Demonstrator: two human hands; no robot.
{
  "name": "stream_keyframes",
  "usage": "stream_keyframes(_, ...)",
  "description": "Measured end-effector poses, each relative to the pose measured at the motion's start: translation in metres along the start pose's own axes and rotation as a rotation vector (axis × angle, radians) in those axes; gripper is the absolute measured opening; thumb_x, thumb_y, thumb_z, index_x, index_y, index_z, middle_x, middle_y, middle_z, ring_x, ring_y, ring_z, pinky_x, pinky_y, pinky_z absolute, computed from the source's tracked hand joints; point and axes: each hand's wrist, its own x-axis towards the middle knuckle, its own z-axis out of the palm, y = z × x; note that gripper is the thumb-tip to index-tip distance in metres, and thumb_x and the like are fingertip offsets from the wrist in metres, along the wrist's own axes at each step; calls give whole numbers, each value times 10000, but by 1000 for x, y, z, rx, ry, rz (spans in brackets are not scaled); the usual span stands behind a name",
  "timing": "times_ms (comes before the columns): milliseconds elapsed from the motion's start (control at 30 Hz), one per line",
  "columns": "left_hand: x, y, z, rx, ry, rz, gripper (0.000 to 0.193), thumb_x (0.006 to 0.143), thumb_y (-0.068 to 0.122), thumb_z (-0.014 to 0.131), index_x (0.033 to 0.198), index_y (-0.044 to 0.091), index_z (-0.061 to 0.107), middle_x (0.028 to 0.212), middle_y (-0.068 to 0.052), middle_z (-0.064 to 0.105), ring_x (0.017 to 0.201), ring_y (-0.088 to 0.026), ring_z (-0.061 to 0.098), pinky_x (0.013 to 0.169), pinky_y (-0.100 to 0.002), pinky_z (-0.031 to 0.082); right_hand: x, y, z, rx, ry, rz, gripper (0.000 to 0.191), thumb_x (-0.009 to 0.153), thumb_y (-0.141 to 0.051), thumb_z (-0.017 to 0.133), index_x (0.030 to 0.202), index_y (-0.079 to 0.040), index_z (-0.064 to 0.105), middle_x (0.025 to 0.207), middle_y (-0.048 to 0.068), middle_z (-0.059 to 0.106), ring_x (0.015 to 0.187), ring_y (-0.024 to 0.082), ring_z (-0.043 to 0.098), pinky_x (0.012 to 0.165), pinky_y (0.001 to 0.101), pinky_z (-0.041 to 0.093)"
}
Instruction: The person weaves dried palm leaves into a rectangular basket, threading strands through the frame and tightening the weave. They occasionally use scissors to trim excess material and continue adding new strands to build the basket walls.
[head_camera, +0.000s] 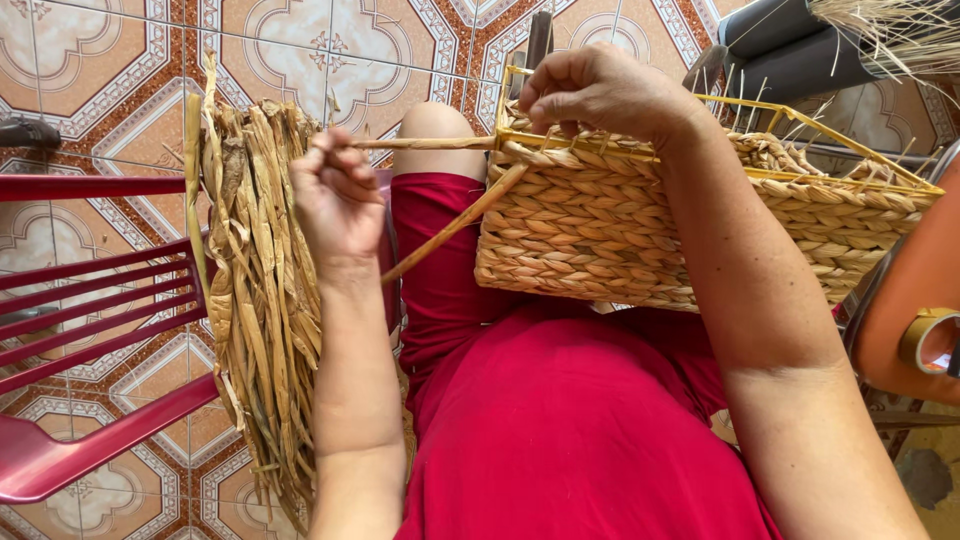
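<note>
Woven straw basket (640, 225) on red-clad lap, yellow wire frame (800, 135) at its rim, right hand (600, 92) gripping rim, left hand (338, 195) pinching taut straw strand (425, 143), dried straw bundle (262, 300) beside, red plastic chair (90, 300), patterned tile floor (90, 60).

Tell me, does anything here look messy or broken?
Nothing looks broken. The woven basket is only half done: its yellow wire frame stands bare above the weaving, and loose straw ends poke out along the top.

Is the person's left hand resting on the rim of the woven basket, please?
No, the left hand is away from the woven basket, pinching a taut fibre strand; the right hand grips the rim.
</note>
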Motion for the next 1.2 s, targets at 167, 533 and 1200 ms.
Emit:
stream_keyframes(167, 9, -4, 4, 550, -266, 109, 296, 1012, 351, 712, 1220, 153, 638, 863, -10, 652, 730, -89, 643, 568, -186, 518, -2, -4, 1, 18, 61, -133, 206, 1032, -194, 678, 1171, -52, 735, 911, 18, 756, 732, 47, 642, 609, 207, 502)
stream_keyframes(533, 29, -13, 13, 1812, -434, 593, 336, 998, 411, 775, 898, 106, 674, 901, 16, 547, 739, -103, 572, 550, -204, 525, -12, 4, 4, -3, 385, -473, 111, 1151, -130, 673, 1194, -36, 715, 1031, 39, 766, 912, 88, 717, 764, 239, 555)
stream_keyframes(1200, -84, -3, 106, 1864, -571, 390, 423, 924, 382, 789, 1116, 40, 630, 930, -94, 733, 803, -210, 727, 689, -363, 591, -42, -4, 76, -481, 559, -379, 342, 968, -114, 652, 1295, -194, 595, 904, 16, 773, 822, 219, 761, 744, 395, 580)
